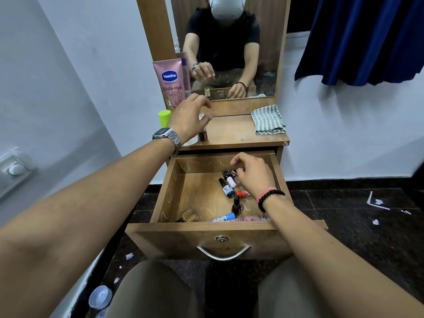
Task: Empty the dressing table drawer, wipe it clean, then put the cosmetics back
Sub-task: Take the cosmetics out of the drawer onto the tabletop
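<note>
The wooden drawer (169,193) is pulled out in front of my knees. Inside lie a black bottle with a white label (226,188), a red nail polish (243,193), a dark maroon nail polish (236,205), a clear glass bottle (190,214), a blue-capped tube (223,218) and a small dark item (227,173). My right hand (252,175) is in the drawer, fingers bent, fingertips at that dark item, thumb apart. My left hand (190,115) hovers over the tabletop with spread fingers, just above a small brown bottle (203,135) standing upright.
On the tabletop (234,131) stand a pink Vaseline tube (172,81) and a neon green cap (164,117); a folded striped cloth (268,120) lies at the right. A mirror (229,47) rises behind. A blue curtain (367,37) hangs right. Paper scraps litter the dark floor (367,226).
</note>
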Demonstrator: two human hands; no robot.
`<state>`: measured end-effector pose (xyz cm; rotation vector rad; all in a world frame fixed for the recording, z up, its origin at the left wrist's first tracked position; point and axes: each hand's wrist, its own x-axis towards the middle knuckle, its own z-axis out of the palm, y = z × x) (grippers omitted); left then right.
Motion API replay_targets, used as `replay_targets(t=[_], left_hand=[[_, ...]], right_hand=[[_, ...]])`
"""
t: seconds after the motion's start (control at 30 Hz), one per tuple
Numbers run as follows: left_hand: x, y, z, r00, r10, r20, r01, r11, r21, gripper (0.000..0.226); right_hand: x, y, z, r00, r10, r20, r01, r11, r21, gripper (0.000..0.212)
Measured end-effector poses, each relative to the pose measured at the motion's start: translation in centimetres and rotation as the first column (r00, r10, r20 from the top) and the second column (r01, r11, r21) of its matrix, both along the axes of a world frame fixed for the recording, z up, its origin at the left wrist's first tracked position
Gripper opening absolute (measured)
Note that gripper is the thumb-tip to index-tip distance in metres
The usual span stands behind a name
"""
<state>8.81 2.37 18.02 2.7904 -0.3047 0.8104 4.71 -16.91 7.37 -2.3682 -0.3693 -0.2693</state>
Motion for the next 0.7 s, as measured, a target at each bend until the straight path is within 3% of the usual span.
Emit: replay_targets(t=[0.07, 0.13, 0.2, 0.3, 0.37, 0.57, 0.7], left_hand=[[-1.3, -1.0, -0.6, 0.993, -0.101, 0.062, 0.103, 0.994, -0.028, 0.016], [-2.7, -2.0, -2.3, 0.983, -0.186, -0.001, 0.186, 0.983, 0.001, 0.014], [-3.6, -2.6, -4.9, 0.963, -0.203, -0.179, 0.218, 0.974, 0.066, 0.017], [-4.6, -3.1, -8.9, 0.876, -0.101, -0.471, 0.182, 0.975, 0.128, 0.024], [-4.9, -3.4, -10.9, 0.826, -0.063, -0.560, 0.181, 0.971, 0.158, 0.033], [-4.4, -2.9, -12.6, 0.825, -0.034, -0.564, 0.168, 0.968, 0.187, 0.026], [-4.8, -2.7, -12.6, 0.783, -0.053, -0.620, 0.176, 0.975, 0.138, 0.028]], right_hand=[[0.2, -0.2, 0.1, 0.998, -0.067, 0.017, 0.066, 0.997, 0.036, 0.030], [0.3, -0.4, 0.0, 0.994, -0.102, 0.023, 0.101, 0.994, 0.048, 0.030], [0.3, -0.3, 0.0, 0.995, -0.098, 0.022, 0.097, 0.995, 0.034, 0.031], [0.3, -0.4, -0.1, 0.996, -0.089, 0.009, 0.089, 0.996, 0.030, 0.033], [0.3, -0.5, -0.2, 0.996, -0.092, 0.001, 0.092, 0.995, 0.029, 0.034], [0.6, -0.4, -0.8, 0.998, -0.026, -0.053, 0.026, 1.000, -0.003, 0.034], [0.5, 0.0, -1.2, 0.982, 0.065, -0.176, -0.091, 0.985, -0.144, 0.026]])
